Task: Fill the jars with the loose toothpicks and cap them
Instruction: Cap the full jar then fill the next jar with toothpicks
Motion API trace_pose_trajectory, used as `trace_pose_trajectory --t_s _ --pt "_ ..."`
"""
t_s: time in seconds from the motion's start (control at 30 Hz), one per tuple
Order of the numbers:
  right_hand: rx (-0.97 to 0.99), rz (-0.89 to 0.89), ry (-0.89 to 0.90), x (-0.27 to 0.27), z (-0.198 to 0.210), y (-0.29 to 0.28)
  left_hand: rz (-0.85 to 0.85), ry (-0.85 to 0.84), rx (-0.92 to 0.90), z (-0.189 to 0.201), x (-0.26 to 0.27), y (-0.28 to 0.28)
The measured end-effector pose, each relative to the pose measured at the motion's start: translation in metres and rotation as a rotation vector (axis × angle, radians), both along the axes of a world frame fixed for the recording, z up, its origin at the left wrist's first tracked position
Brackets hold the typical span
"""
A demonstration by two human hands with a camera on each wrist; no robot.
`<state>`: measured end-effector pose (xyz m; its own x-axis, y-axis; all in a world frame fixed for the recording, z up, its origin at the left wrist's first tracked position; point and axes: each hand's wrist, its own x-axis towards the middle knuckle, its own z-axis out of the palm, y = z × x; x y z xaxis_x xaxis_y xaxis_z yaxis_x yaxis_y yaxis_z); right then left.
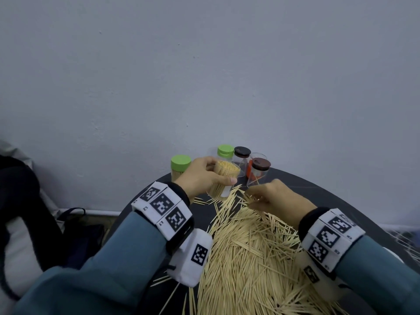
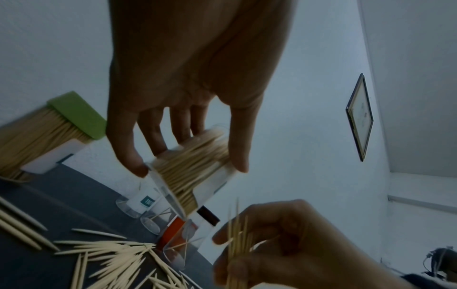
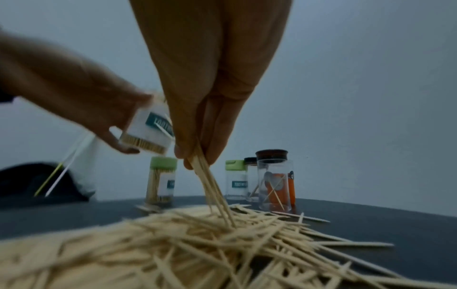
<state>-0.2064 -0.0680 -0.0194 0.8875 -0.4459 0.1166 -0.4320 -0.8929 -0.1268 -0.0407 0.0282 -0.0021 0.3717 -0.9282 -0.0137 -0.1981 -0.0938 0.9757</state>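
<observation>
Head view: my left hand grips open jar, packed with toothpicks, tilted above dark worktop. Right hand pinches small bundle at far edge of loose pile.

Left wrist: fingers wrap jar.

Right wrist: bundle tips touch pile; capped jars behind.

Uncapped jar packed with toothpicks, tilted above loose toothpick pile

Pale wooden toothpicks lie on a matt dark table; jars are clear glossy plastic.
</observation>
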Motion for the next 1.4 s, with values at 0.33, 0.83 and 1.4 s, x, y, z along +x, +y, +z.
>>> trace_pose_trajectory --t_s 0.33,0.83,1.4 --pt "0.343 -0.165 -0.61 -0.036 0.012 -0.002 -0.217 -0.122 0.013 -0.005 -0.013 0.003" --pt "0.577 -0.062 -0.908 -0.031 0.02 0.017 -0.357 -0.164 0.078 -0.013 -0.035 0.003" --pt "0.667 -0.043 -0.816 -0.024 0.0 0.022 -0.347 -0.1 0.118 -0.017 -0.035 0.002"
